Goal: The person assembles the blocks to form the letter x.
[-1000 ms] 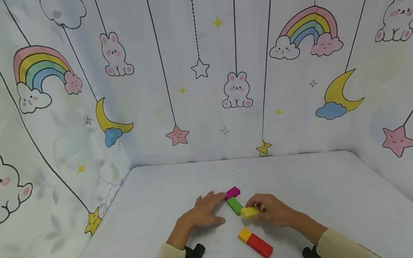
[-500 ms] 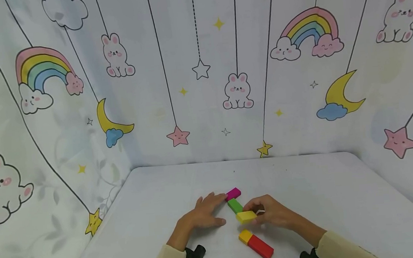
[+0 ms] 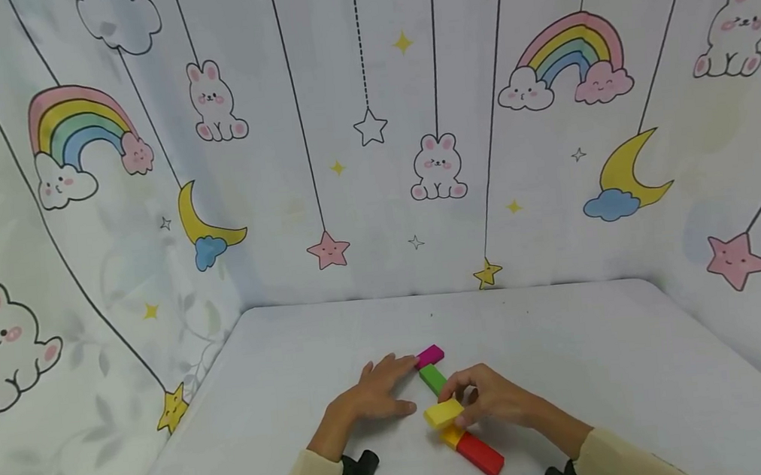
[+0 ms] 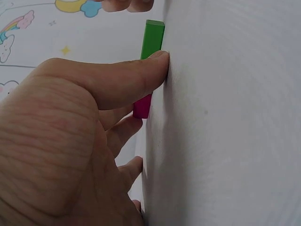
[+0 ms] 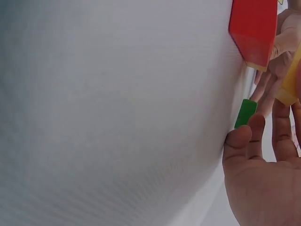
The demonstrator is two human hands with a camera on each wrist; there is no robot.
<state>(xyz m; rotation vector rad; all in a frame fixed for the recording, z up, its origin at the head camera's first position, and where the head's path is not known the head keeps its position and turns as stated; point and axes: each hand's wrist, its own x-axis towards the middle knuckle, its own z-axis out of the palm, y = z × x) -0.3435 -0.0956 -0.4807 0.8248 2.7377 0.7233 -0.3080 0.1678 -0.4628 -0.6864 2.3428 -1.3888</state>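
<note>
My right hand (image 3: 492, 395) pinches a yellow block (image 3: 442, 414) between thumb and fingers. It is held over a small orange-yellow block (image 3: 452, 436), partly covering it; whether they touch I cannot tell. That small block abuts a long red block (image 3: 481, 455). My left hand (image 3: 377, 392) lies on the table with fingers spread, a fingertip at the magenta block (image 3: 430, 355). A green block (image 3: 433, 378) sits close to the magenta one, partly behind the right fingers. In the left wrist view the left thumb hides where the green block (image 4: 153, 40) meets the magenta.
The blocks lie on a white-covered table (image 3: 282, 352). Behind it hangs a white curtain (image 3: 282, 201) printed with rabbits, rainbows and stars. Dark wrist cameras (image 3: 361, 466) show below both hands.
My right hand has carried the yellow block from beside the green block toward me and slightly left, over the small orange-yellow block. The left hand has stayed in place.
</note>
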